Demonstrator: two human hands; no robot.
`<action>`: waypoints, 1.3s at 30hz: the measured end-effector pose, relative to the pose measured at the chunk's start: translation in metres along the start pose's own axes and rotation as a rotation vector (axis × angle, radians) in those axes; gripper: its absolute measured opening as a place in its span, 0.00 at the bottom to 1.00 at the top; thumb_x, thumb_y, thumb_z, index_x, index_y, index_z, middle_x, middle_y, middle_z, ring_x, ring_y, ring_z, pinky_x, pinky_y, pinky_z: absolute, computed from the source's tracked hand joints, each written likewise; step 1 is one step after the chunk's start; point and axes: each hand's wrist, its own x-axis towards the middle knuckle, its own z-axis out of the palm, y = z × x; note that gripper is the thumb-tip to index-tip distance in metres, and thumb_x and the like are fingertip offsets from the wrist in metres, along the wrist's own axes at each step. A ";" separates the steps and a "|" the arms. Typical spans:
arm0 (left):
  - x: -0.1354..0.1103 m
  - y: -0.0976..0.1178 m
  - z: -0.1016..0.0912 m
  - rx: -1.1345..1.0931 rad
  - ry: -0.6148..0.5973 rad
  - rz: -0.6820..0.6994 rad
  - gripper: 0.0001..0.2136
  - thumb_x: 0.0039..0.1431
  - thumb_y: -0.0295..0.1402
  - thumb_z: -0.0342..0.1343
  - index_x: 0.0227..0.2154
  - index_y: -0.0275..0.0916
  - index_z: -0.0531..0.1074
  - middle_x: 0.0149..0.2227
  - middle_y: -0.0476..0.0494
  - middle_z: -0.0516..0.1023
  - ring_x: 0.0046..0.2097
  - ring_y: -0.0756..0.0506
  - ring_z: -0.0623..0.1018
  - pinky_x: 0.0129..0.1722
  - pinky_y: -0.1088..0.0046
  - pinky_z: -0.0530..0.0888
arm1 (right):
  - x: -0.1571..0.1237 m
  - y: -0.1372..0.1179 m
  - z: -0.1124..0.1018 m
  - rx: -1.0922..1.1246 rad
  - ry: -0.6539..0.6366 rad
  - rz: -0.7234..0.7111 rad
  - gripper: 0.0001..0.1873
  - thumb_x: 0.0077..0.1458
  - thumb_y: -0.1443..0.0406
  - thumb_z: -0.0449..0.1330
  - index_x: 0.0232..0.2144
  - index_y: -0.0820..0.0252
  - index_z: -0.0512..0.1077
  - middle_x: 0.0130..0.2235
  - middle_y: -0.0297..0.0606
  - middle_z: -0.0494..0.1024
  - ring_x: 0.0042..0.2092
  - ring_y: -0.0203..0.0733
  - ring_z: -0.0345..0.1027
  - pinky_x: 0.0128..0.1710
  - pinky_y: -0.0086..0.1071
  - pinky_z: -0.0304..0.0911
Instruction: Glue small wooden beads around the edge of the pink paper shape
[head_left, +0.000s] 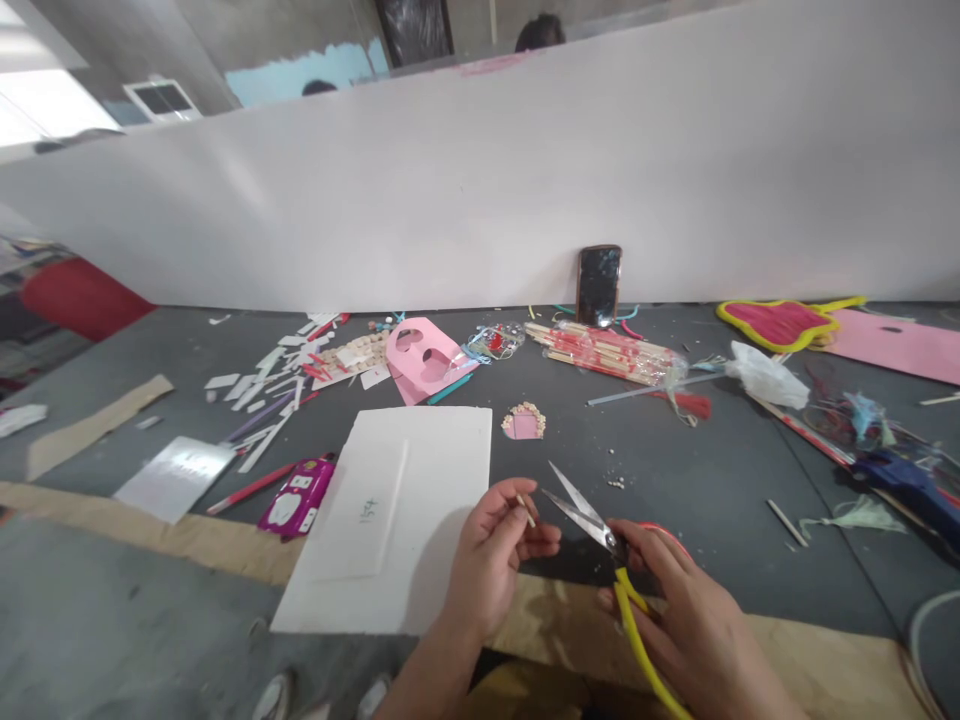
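Between the thumb and fingers of my left hand is a short, thin wooden stick. My right hand grips a pair of scissors with yellow handles. The blades are parted and point up and left, close to the stick's end. Just beyond my hands lies a small pink card piece edged with pale beads or bits. A few tiny whitish bits are scattered to the right of it. The white board lies beside and partly under my left forearm.
A phone leans on the white partition. Bundled sticks in plastic, a pink cut-out card and white strips lie along the back. A purple case sits left; a blue glue gun lies right.
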 end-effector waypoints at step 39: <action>-0.002 -0.001 -0.003 0.555 -0.132 0.009 0.11 0.53 0.41 0.59 0.30 0.37 0.70 0.27 0.49 0.74 0.28 0.50 0.75 0.31 0.75 0.72 | -0.003 -0.010 0.007 -0.060 -0.065 -0.109 0.21 0.58 0.62 0.52 0.52 0.64 0.68 0.41 0.47 0.79 0.33 0.44 0.76 0.28 0.33 0.72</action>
